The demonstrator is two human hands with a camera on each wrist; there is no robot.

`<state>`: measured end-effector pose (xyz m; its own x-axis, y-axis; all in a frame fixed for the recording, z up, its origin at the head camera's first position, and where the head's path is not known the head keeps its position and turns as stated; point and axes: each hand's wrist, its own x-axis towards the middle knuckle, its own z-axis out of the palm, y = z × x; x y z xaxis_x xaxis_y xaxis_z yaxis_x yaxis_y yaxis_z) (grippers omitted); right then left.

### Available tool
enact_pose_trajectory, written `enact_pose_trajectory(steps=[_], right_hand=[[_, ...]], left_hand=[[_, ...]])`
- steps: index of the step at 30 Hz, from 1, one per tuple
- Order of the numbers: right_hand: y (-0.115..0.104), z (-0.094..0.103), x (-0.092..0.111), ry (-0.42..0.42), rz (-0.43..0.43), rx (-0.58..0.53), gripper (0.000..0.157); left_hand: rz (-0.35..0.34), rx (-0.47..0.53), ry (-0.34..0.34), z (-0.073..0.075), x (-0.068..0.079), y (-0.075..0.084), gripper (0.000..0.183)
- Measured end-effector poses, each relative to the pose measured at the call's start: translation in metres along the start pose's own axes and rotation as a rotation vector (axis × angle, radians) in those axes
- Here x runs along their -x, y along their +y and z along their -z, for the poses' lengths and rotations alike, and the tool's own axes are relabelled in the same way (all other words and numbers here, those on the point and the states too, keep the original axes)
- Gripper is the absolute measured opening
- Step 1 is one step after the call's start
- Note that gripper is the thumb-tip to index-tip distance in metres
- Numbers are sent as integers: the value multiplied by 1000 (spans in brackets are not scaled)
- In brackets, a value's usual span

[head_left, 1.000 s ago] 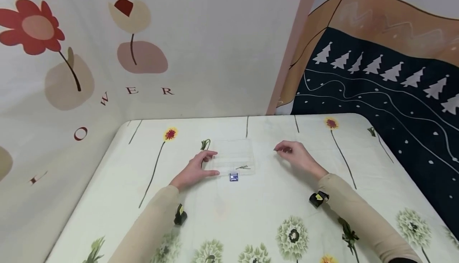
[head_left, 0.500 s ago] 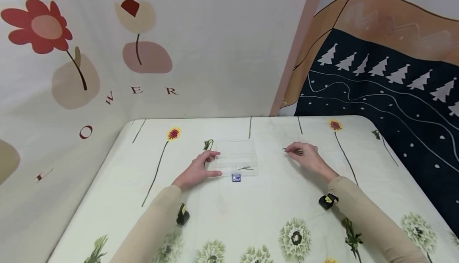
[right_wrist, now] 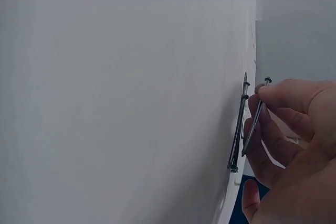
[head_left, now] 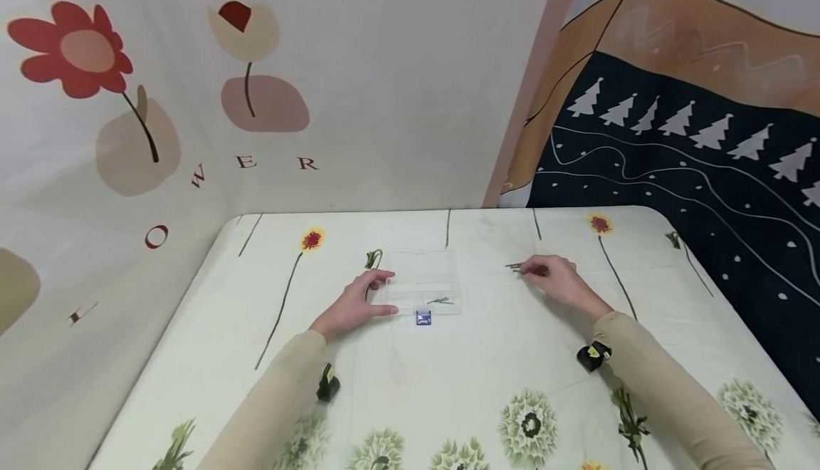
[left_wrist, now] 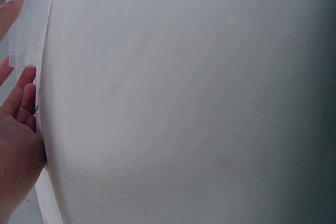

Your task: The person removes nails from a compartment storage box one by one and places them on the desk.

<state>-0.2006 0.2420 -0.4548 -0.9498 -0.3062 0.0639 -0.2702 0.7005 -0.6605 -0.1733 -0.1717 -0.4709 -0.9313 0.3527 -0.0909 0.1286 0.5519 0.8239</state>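
A clear plastic box [head_left: 423, 270] with a blue-and-white label [head_left: 423, 317] at its front lies on the table. Inside its front compartment are a few thin nails [head_left: 440, 300]. My left hand [head_left: 352, 306] holds the box's left side between thumb and fingers; the left wrist view catches the box [left_wrist: 32, 19] at its edge. To the right, my right hand [head_left: 557, 281] pinches one metal nail [right_wrist: 254, 121] between thumb and fingertips. Just beside it, more nails [right_wrist: 239, 124] lie close together on the cloth, also visible as thin dark lines [head_left: 514, 266] in the head view.
A white tablecloth [head_left: 410, 377] printed with flowers covers the table. Behind it hangs a pale printed curtain [head_left: 384, 100], with a dark tree-patterned cloth [head_left: 679, 149] at the right. Black wrist cameras [head_left: 593, 356] are strapped to both sleeves.
My right hand has moved to the right, away from the box, and nails now show beside its fingertips. The left hand stays at the box. The head view has shifted slightly.
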Motion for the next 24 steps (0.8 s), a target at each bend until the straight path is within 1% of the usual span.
enact_pose_trajectory(steps=[5,15,19,24], right_hand=[[2,4,0,-28,-21,34,11],[5,12,-1,-25,-19,96,10],[7,13,-2,-22,-27,79,10],[7,13,-2,-22,-39,13,12]], left_hand=[[24,4,-8,-1,0,1,68],[14,-4,-2,1,-1,-1,69],[11,-10,-1,1,-2,0,69],[4,-14,-3,0,-1,1,69]])
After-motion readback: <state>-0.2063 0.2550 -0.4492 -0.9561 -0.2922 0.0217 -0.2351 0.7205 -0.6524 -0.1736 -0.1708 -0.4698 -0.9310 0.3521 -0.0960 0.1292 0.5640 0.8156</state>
